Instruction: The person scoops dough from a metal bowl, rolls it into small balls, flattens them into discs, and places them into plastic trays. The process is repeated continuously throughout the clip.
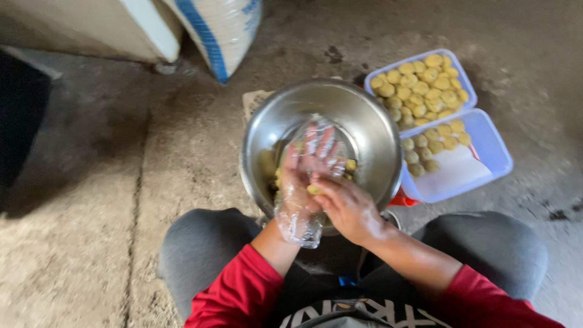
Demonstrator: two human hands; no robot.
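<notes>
The person wears long red sleeves pushed up the forearms and grey trousers; a thin, crinkled clear plastic glove covers the left hand [302, 176], the right hand [347, 206] is bare, and blurred, seemingly white lettering crosses the dark chest

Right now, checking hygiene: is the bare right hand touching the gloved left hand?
Touching. The head view shows the right hand pressed against the palm of the left hand, with a dough piece between the fingers.

1. Bare concrete floor [91, 243], stained and cracked
2. Steel bowl [370, 130] at centre
3. Two lavender trays [495, 152] of yellow dough balls [422, 85] just right of the bowl
4. White sack [221, 27] with blue stripe at the far edge
</notes>
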